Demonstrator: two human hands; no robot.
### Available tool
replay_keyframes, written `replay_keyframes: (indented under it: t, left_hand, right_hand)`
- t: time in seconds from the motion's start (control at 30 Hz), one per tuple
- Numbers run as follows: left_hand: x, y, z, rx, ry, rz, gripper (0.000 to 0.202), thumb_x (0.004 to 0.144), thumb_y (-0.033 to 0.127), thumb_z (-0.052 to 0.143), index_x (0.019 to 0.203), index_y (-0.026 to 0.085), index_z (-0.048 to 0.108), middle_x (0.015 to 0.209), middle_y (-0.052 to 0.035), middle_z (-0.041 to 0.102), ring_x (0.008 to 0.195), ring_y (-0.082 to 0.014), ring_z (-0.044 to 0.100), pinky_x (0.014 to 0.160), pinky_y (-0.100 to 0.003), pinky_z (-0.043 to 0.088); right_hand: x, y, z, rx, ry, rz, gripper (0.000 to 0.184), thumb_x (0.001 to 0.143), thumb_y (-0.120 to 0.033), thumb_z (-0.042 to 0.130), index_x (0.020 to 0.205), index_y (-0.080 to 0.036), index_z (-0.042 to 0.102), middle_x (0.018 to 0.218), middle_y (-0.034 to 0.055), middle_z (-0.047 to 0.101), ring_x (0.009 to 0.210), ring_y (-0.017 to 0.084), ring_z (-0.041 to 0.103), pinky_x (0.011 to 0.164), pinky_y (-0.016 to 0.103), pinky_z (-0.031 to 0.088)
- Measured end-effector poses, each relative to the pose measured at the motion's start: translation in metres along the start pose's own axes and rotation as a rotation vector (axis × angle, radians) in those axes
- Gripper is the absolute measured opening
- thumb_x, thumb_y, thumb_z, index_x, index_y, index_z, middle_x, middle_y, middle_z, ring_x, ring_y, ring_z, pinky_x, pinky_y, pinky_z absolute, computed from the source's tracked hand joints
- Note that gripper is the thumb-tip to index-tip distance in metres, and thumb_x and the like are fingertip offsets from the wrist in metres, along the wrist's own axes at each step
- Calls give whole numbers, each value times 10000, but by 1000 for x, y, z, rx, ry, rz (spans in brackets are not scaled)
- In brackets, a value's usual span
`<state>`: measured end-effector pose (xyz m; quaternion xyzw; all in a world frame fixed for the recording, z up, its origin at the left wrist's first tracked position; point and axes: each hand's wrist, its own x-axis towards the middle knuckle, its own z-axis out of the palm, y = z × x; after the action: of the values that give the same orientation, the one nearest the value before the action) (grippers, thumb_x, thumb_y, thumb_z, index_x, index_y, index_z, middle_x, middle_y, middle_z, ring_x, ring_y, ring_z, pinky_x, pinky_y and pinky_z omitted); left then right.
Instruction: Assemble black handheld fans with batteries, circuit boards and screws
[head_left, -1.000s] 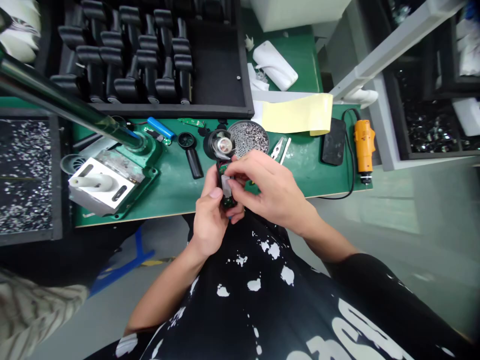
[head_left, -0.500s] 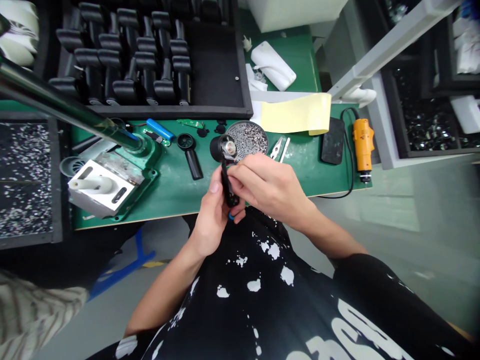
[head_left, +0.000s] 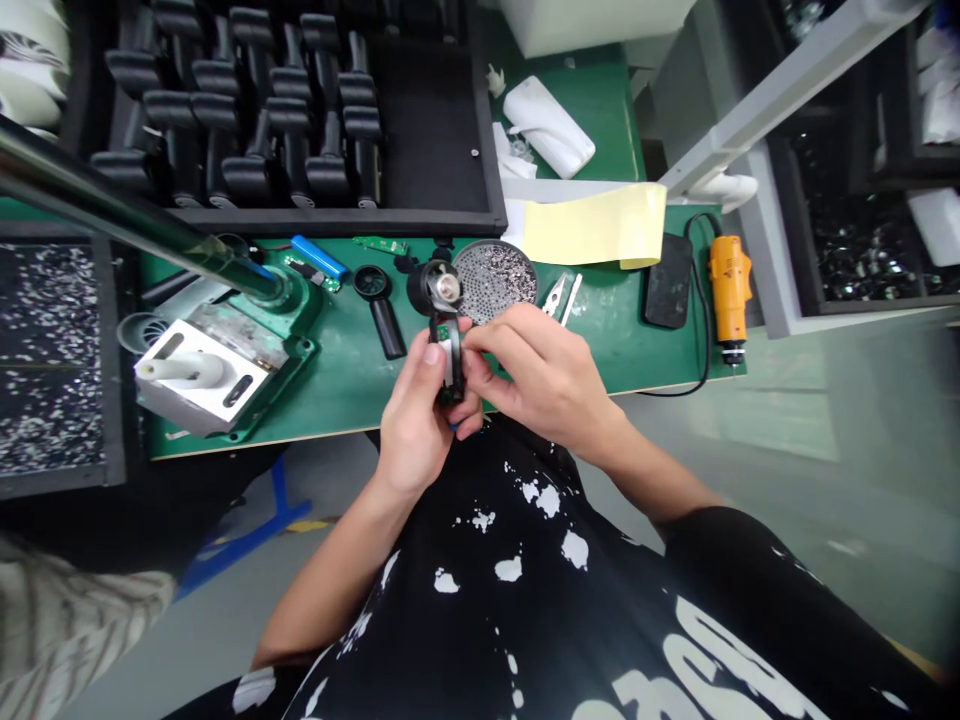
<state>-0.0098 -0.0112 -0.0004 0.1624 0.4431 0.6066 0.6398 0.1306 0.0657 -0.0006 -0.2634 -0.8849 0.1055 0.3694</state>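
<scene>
A small black handheld fan body (head_left: 442, 300), round head up and open handle down, is held over the green bench's front edge. My left hand (head_left: 418, 410) is wrapped round its handle from the left. My right hand (head_left: 536, 375) pinches at the handle from the right, fingertips on a pale part inside it. A bit of green circuit board shows in the handle. A similar black fan half (head_left: 381, 305) lies flat on the bench just left of the hands.
A round dish of small screws (head_left: 499, 270) sits behind the hands. Tweezers (head_left: 561, 295), a yellow sheet (head_left: 600, 228), a black pad (head_left: 666, 282) and an orange electric screwdriver (head_left: 727, 290) lie right. A metal press fixture (head_left: 202, 365) stands left, a tray of black fan parts (head_left: 247, 110) behind.
The fan body turned in my hands, side-on half a second ago, now its open face shows again. Both hands stayed on the handle and shifted slightly left.
</scene>
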Motion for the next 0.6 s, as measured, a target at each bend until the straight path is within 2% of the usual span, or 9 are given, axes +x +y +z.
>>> replay_keyframes:
  t: [0.13, 0.2, 0.4, 0.6]
  left_hand:
    - [0, 4, -2, 25, -58, 29, 378, 1031, 470, 640, 1313, 222, 682, 761, 18, 546, 512, -93, 443, 441, -216, 413]
    - [-1, 4, -2, 27, -76, 29, 364, 1041, 459, 626, 1315, 225, 680, 752, 21, 534, 522, -98, 447, 451, -217, 426]
    - [-1, 2, 0, -20, -35, -6, 330, 1031, 433, 646, 1289, 232, 688, 768, 25, 525, 515, -87, 445, 443, -205, 423]
    - [1, -4, 0, -58, 39, -33, 323, 983, 452, 725, 1231, 252, 668, 743, 47, 503, 502, -81, 449, 427, -188, 424]
  right_hand:
    - [-3, 3, 3, 66, -16, -5, 203, 1089, -182, 555, 1255, -175, 672, 1058, 61, 732, 990, 176, 681, 903, 351, 598]
    - [-4, 5, 4, 69, -19, -20, 256, 1088, -185, 562, 1323, -185, 663, 1077, 60, 734, 1006, 179, 678, 911, 360, 599]
    - [-4, 3, 2, 38, -26, -56, 201, 1085, -174, 563, 1237, -188, 694, 1033, 50, 741, 941, 169, 679, 873, 334, 595]
    - [-2, 3, 2, 28, -154, -6, 182, 1099, -203, 525, 1157, -186, 697, 1044, 62, 717, 992, 185, 660, 866, 335, 553]
